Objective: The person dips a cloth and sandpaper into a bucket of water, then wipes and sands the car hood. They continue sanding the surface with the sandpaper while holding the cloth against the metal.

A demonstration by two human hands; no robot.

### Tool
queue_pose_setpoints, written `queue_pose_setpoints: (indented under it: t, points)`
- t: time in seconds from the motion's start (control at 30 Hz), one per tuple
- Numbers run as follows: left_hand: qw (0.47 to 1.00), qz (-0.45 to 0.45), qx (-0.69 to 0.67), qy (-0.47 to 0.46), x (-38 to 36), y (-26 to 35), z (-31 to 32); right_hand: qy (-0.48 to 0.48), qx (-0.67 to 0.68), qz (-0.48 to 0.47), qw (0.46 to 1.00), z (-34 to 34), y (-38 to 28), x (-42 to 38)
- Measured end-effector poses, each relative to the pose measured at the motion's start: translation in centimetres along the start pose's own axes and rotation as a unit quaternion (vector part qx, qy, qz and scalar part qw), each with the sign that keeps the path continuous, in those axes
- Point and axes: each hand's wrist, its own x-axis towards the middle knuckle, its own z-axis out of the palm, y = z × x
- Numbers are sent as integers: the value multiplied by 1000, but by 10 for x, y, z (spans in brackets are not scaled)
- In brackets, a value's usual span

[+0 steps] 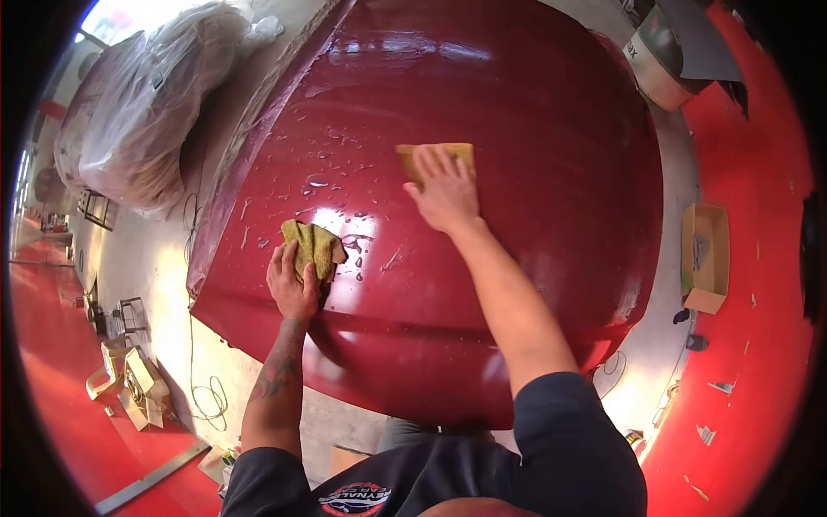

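A dark red car hood [551, 215] fills the middle of the view, with water drops beaded over its left half. My left hand [293, 280] is closed around a bunched olive-yellow cloth [312, 246] that touches the wet surface. Farther up the hood, my right hand [444, 189] holds a flat, gold-tan piece of sandpaper [463, 152] down against the panel. Its fingers are stretched out over the sheet, which shows beyond the fingertips and at the sides. The sheet's underside is hidden.
A plastic-wrapped bulky object [164, 112] stands at upper left. An open cardboard box [706, 258] lies on the right, below a white bucket [659, 65]. Another carton [142, 388] and a loose cable [209, 401] are on the floor at lower left.
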Motion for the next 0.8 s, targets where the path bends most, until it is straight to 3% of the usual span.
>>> queue_pose_setpoints:
  t: [0.13, 0.17, 0.23, 0.27, 0.3, 0.4, 0.5, 0.57, 0.63, 0.7, 0.77, 0.8]
  points:
    - [1000, -5, 14, 10, 3, 7, 2, 64, -84, 278, 955, -17, 226, -101]
    - [1000, -7, 24, 9, 3, 7, 1, 69, -35, 359, 930, -16, 284, -133]
    - [999, -9, 30, 17, 2, 7, 2, 6, -28, 469, 883, -38, 285, -144]
    - [999, -6, 32, 10, 1, 7, 1, 3, -44, 474, 879, -27, 276, -134]
    - [999, -3, 36, 5, 2, 7, 1, 0, -57, 478, 876, -31, 225, -107]
    - [1000, 1, 25, 2, 2, 4, 2, -13, -60, 267, 962, -11, 59, -47]
    - [1000, -7, 11, -1, 2, 3, 0, -30, -10, 50, 998, 15, -64, -54]
    - [1000, -4, 14, 3, 4, 5, 0, -52, 9, -28, 998, 14, -48, -69]
    - [1000, -4, 12, 11, 5, 5, 1, -45, -15, 61, 997, -15, 12, -88]
    - [1000, -3, 18, 6, 2, 3, 2, 21, -62, 198, 978, -14, 114, -122]
    - [1000, -4, 19, 9, 2, 4, 1, 25, -69, 315, 946, -20, 215, -162]
    - [1000, -2, 22, 11, 2, 5, 2, 3, -58, 363, 930, -33, 224, -167]
